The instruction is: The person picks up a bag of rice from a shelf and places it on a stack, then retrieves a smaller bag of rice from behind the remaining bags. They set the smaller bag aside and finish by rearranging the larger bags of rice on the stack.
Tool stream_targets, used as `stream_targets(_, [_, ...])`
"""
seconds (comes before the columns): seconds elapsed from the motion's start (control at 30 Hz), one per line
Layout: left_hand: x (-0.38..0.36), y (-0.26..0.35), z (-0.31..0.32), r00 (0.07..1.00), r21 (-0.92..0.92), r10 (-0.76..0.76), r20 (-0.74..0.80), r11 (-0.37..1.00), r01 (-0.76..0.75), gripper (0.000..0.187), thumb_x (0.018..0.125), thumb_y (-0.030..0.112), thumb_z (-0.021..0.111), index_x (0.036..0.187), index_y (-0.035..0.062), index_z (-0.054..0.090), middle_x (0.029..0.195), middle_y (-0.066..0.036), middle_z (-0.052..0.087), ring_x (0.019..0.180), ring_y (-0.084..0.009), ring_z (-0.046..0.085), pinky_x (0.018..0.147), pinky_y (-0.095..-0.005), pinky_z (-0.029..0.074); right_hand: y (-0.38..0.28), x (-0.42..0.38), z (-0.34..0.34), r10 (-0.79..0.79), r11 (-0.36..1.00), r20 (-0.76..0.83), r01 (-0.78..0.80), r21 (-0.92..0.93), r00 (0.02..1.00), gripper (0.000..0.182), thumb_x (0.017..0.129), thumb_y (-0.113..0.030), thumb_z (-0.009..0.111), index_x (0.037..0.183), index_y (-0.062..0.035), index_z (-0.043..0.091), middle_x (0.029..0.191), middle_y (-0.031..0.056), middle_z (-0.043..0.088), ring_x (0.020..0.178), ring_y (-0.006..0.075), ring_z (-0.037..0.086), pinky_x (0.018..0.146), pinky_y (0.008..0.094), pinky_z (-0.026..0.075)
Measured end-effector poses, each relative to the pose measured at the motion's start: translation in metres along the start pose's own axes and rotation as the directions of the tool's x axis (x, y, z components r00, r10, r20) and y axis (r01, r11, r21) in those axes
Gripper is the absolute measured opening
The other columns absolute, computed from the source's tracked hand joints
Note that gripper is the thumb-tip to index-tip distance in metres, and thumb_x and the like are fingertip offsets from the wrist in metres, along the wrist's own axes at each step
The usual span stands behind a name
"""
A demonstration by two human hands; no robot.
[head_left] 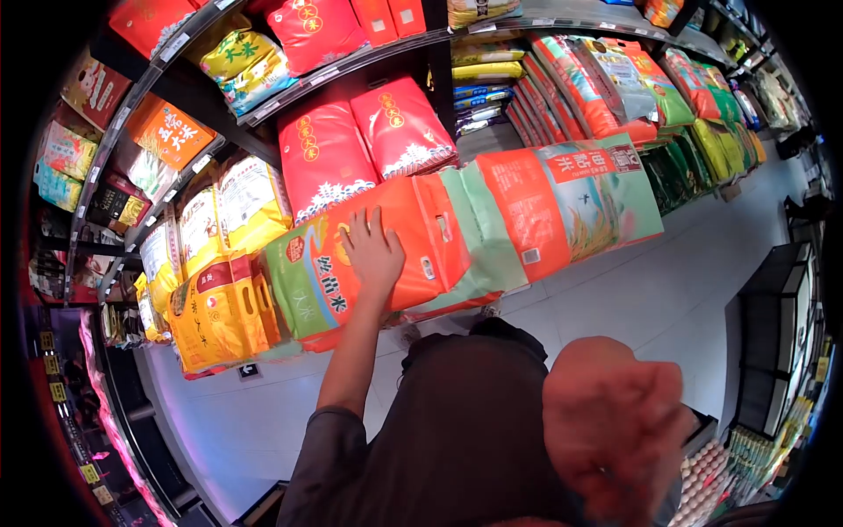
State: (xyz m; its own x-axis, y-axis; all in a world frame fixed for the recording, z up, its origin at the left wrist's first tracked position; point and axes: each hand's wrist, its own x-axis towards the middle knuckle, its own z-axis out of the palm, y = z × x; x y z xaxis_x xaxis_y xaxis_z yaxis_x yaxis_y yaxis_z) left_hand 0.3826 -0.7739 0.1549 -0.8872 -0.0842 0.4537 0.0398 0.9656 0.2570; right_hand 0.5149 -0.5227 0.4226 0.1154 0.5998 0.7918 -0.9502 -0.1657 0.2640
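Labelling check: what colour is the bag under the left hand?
Orange bag, green at one end; head view shows it.

Middle sack [417, 233] between left sack [215, 321] and right sack [558, 206] — paired sacks [320, 145] behind.

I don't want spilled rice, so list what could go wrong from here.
The left hand lies flat on the orange-and-green bag, so a hard push might slide it toward the floor.
The raised right hand is away from the bags and might be late to steady one.
The yellow bag alongside could get nudged.
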Motion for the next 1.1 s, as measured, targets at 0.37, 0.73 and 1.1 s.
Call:
stream_targets(0.37, [0.005,0.015,-0.007,0.997,0.026,-0.071,-0.006,0.997,0.071,0.04,0.09,0.019,0.058,0.128,0.0072,0.058,0.137,-0.016,0.053,0.134,-0.0339,0.045,0.116,-0.0521,0.026,0.056,0.032,-0.112,0.638,0.73,0.258,-0.463,-0.503,0.726,0.008,0.097,-0.017,0.054,0.09,-0.0136,0.053,0.082,0.0032,0.065,0.069,0.0175,0.056,0.069,0.0347,0.042])
stream_targets(0.73, [0.002,0.011,-0.007,0.998,0.019,-0.053,-0.044,0.998,0.054,0.041,0.089,0.021,0.058,0.128,0.0072,0.058,0.136,-0.016,0.053,0.133,-0.0349,0.045,0.116,-0.0537,0.026,-0.023,-0.126,-0.228,0.834,-0.548,-0.408,-0.637,-0.542,-0.371,0.033,0.093,-0.014,0.067,0.117,0.0027,0.053,0.079,0.0052,0.064,0.069,0.0118,0.06,0.064,0.025,0.047])
stream_targets(1.1, [0.0,0.031,0.011,0.997,0.137,0.027,0.067,0.99,-0.036,0.043,0.087,0.022,0.058,0.128,0.0077,0.058,0.139,-0.016,0.051,0.139,-0.0353,0.039,0.118,-0.0563,0.021,-0.025,-0.163,-0.264,0.6,-0.704,-0.148,-0.432,-0.564,-0.786,0.031,0.095,-0.022,0.067,0.118,-0.0023,0.061,0.08,0.0057,0.068,0.073,0.0123,0.065,0.066,0.0269,0.049])
